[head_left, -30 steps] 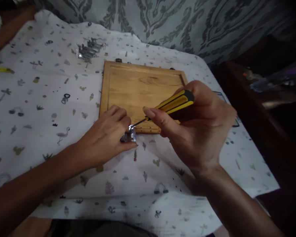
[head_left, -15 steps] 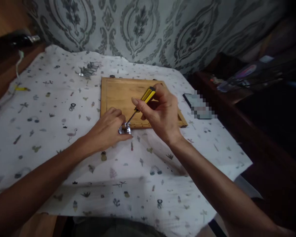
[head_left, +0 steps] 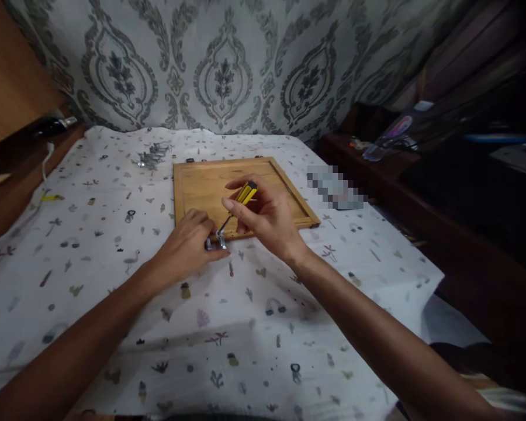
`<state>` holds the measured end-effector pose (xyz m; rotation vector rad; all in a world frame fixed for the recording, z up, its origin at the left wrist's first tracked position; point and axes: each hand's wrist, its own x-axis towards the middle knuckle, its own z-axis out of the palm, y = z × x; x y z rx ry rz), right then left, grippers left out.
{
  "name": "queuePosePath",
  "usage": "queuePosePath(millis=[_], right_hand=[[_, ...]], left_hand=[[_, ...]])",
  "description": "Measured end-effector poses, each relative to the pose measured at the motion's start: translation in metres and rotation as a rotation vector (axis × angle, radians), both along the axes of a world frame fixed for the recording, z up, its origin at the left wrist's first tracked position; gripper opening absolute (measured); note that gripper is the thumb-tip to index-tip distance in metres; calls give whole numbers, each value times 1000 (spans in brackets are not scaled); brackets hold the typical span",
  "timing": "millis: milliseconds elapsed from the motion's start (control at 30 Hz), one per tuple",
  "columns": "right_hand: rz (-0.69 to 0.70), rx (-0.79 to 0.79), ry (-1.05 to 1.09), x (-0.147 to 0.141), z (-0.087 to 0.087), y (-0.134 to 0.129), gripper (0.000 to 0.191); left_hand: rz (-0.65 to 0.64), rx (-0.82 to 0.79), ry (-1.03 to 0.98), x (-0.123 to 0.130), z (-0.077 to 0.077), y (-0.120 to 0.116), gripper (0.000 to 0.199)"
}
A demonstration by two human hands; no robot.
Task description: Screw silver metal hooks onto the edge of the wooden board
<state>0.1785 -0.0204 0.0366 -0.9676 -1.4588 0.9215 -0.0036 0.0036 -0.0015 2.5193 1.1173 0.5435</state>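
Observation:
A framed wooden cabinet door (head_left: 219,193) lies flat on the cloth. At its near edge sits a shiny metal hinge (head_left: 221,240), partly hidden by fingers. My left hand (head_left: 188,242) is closed on that hinge, thumb below it and fingers over the door's edge. In my right hand (head_left: 272,219) is a yellow and black screwdriver (head_left: 244,196), gripped between thumb and fingers. The screwdriver slants down to the left, with its tip at the hinge.
Several metal hinges (head_left: 152,155) lie in a pile behind the door, to the left. A pixelated phone (head_left: 337,190) rests to the right. Patterned white cloth (head_left: 254,351) covers the table. A patterned curtain (head_left: 223,76) hangs behind. A clear bottle (head_left: 388,137) is at the far right.
The camera view has shifted, so more of the curtain shows. My right fingers have changed their hold on the screwdriver handle, with the index finger now stretched out. My left hand keeps its hold.

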Motion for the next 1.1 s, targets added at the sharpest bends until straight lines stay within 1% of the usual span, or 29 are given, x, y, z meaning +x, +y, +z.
queuePosePath(millis=[100,200,333,433,567,667,767,833,967,1100], right_hand=[[-7,-15,23,4,3,-3,42],[-8,-1,53,9,7,-2,38],[84,40,29,17,11,2,29],[167,27,-8,20,14,3,23],[203,14,-54,19,18,1,21],[216,40,-86,18,18,0,18],[204,103,-104,19,17,2,11],[170,144,-105,19,15,5,9],[70,203,-122,19,10,12,19],[28,284,-107,17,8,16,26]], left_hand=[[-5,34,5,0,-2,-1,32],[-10,42,32,0,0,-1,33],[-35,-10,60,-1,6,-1,33],[-48,-46,58,-1,10,-2,33],[-56,-101,48,-1,11,-4,28],[-38,-98,34,-1,10,-6,27],[-30,-91,27,-1,10,-7,25],[-44,-88,42,0,11,-7,24],[-49,-41,51,-1,10,-6,22],[-39,-15,52,-1,9,-7,26]])
